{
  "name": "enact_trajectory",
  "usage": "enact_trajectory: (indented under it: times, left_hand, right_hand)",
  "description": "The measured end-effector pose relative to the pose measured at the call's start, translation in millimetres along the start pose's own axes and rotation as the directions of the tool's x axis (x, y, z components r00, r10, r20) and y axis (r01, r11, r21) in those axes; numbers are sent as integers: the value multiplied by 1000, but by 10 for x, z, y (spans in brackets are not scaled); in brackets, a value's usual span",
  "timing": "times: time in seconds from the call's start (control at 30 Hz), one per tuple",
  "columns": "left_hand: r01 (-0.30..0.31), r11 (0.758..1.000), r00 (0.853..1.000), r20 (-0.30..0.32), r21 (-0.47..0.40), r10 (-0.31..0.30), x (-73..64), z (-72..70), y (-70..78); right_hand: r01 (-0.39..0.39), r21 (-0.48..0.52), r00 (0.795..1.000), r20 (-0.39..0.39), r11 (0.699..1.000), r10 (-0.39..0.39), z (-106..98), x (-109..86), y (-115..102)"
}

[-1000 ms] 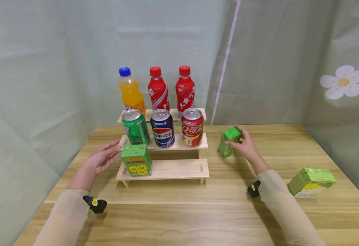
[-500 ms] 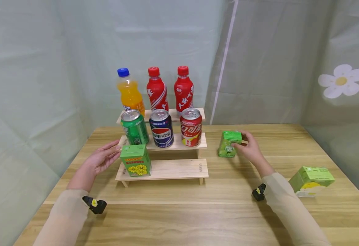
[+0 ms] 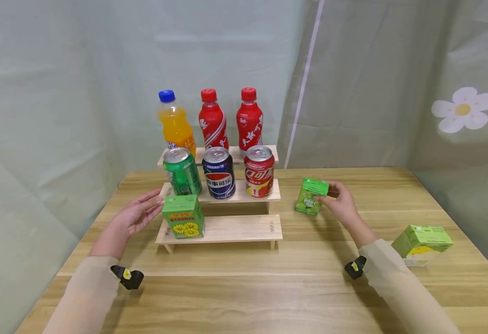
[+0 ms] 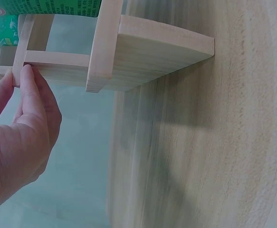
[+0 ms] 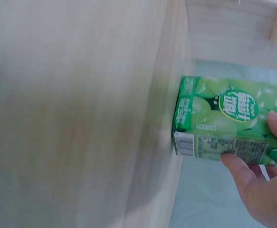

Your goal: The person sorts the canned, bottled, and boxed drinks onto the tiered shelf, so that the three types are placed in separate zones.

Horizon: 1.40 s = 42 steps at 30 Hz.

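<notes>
My right hand grips a green juice box by its upper part, right of the shelf and just over the table. In the right wrist view, the juice box shows a green-fruit front and a barcode side, thumb on the front, a fingertip along the barcode side. My left hand pinches the left end of the middle tier of a three-tier wooden shelf; in the left wrist view its thumb and fingertips meet at the board's end. A chrysanthemum drink box stands at the bottom tier's left.
On the middle tier stand a green can, a blue Pepsi can and a red cola can. Behind them are an orange soda bottle and two red bottles. Another green drink box lies at the table's right.
My right hand has turned the juice box so its printed front faces me more, and has shifted slightly right and down. My left hand stays at the shelf's end.
</notes>
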State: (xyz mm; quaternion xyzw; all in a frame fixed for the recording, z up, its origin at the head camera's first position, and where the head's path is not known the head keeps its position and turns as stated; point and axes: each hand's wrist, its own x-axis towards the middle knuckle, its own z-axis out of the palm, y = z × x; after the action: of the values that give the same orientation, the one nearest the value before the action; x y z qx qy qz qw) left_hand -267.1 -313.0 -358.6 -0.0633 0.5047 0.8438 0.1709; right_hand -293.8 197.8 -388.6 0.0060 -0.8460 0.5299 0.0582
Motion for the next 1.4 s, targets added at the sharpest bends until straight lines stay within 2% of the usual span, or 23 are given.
enact_trajectory:
  times: [0.13,0.27,0.4,0.63,0.97,1.4]
  left_hand:
    - [0,1000,1000,6,3,0,6,11,9]
    - [2,1000,1000,7,-3,-2,-1,9,13]
    - [3,1000,1000,10,-7,-3,-10,5,12]
    - [10,1000,1000,-7,-1,-10,-16,15,12]
    - [5,1000,1000,0,-4,-5,-18,11,11]
    - [19,1000,999,-40,-1,-19,-15,33,22]
  right_hand:
    - [11,6,1000,-29,1000,-10,36,-49,-23]
    - [63,-4,997,-47,998,-63,91,-92,-47]
    - [104,-28,993,-46,994,-105,135,-125,-75]
    - [125,-35,992,-29,992,-126,177,-187,-147]
    - [86,-20,996,11,996,-86,214,-273,-281]
    - [109,32,993,32,994,-110,257,-429,-558]
